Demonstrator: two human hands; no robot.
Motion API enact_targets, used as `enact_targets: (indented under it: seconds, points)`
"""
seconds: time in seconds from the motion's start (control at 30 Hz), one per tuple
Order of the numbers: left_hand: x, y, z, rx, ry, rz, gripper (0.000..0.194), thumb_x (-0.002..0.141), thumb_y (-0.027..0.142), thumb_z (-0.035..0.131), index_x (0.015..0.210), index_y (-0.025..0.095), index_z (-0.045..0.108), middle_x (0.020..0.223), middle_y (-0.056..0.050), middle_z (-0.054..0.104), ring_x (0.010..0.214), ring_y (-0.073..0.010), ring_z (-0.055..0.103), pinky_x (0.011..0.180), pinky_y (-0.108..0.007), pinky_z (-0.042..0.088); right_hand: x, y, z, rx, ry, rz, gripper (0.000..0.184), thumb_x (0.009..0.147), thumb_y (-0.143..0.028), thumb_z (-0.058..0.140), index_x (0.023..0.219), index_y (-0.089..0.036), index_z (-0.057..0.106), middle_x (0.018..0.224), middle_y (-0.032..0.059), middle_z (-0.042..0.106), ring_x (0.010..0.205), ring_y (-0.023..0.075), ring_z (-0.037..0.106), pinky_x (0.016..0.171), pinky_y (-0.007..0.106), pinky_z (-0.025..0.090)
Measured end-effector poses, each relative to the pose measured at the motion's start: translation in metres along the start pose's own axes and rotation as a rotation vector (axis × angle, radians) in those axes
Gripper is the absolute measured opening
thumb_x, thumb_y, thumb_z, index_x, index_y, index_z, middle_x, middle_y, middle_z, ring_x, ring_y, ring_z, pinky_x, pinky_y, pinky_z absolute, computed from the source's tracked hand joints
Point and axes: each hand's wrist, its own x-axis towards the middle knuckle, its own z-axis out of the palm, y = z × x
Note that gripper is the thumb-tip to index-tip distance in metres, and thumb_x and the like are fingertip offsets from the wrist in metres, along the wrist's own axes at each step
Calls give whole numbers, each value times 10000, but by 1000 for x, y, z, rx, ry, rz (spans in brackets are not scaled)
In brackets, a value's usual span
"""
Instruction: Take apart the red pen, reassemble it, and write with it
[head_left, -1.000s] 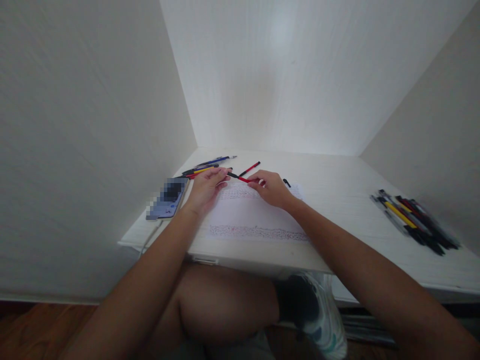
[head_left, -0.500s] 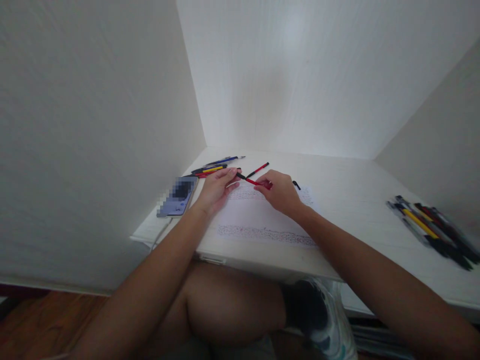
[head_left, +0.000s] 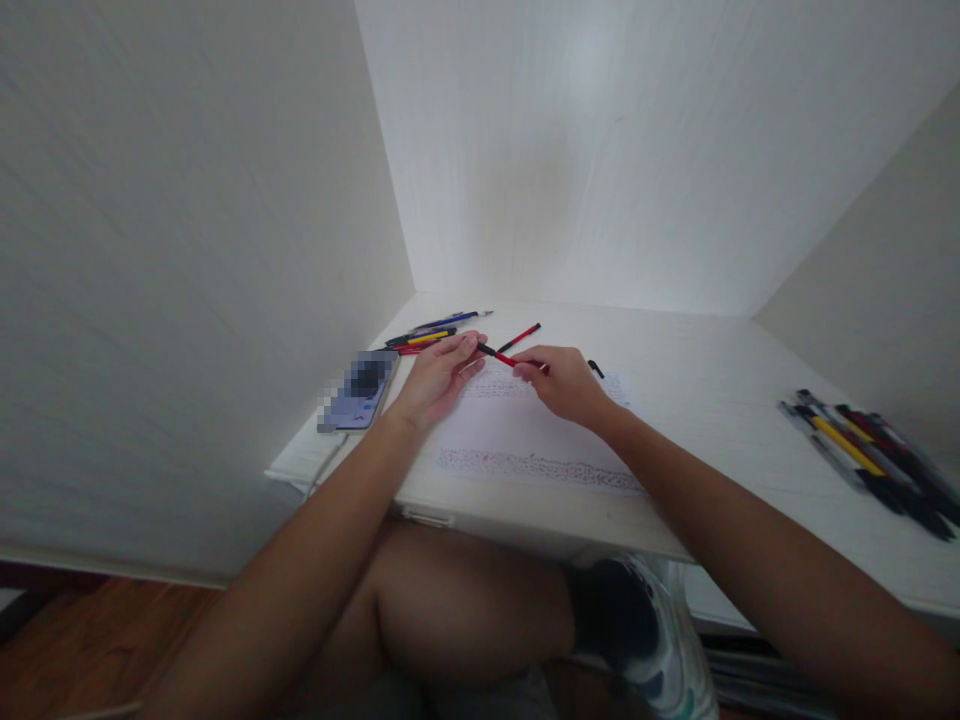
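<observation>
I see a white bench (head_left: 697, 400) boxed in by pale left wall (head_left: 187, 250), back wall (head_left: 637, 200), right wall (head_left: 885, 230). Soft glare (head_left: 589, 55) up top, brown wood-look floor (head_left: 97, 640) lower left, dim light.

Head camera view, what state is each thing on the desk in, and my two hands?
Left hand: gripping the black end of the held pen.
Right hand: pinching its red part.
Held pen: spanning both hands.
Phone: lying flat, screen lit.
Paper: flat, marked along near and far ends.
Second red-and-black pen: lying beyond the hands.
Left-side pens: lying bunched.
Right-side pens: lying bunched.
Small black piece: lying down.
</observation>
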Motion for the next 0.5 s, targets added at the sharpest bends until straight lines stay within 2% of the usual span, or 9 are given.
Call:
enact_targets:
  seconds: [0.1,0.17,0.27,0.4,0.5]
  points:
    - [-3,3,4,36,-39,2,117,829,249,782,916,182,742,1078,-65,659,994,-160,595,881,-276,473,1,3,7,328,-147,152,241,951,-281,465,771,-198,602,641,16,601,581,140,554,614,329,475]
    - [-4,5,7,50,-76,9,193,788,284,819,936,188,740,1067,-67,661,1002,-177,596,879,-290,469,1,2,11,454,-143,232,238,967,-333,449,798,-203,554,618,0,542,524,126,504,548,321,459]
    - [-6,7,10,66,-111,54,271,760,312,841,984,201,737,1081,-72,669,1018,-188,601,897,-305,466,1,-2,14,456,-86,264,193,944,-397,520,886,-213,530,633,-16,525,505,119,468,491,303,399]
    - [-8,7,13,73,-82,128,255,747,298,848,949,193,732,1047,-75,691,958,-176,624,889,-310,475,1,-5,13,345,-41,161,267,920,-444,564,787,-218,512,604,-19,522,554,121,465,534,295,367]
    - [-9,8,13,102,-96,118,263,743,319,851,923,174,724,1045,-89,695,925,-176,638,887,-317,482,-1,-5,14,402,-89,166,351,961,-485,482,751,-211,543,582,-14,519,551,118,449,547,296,356]
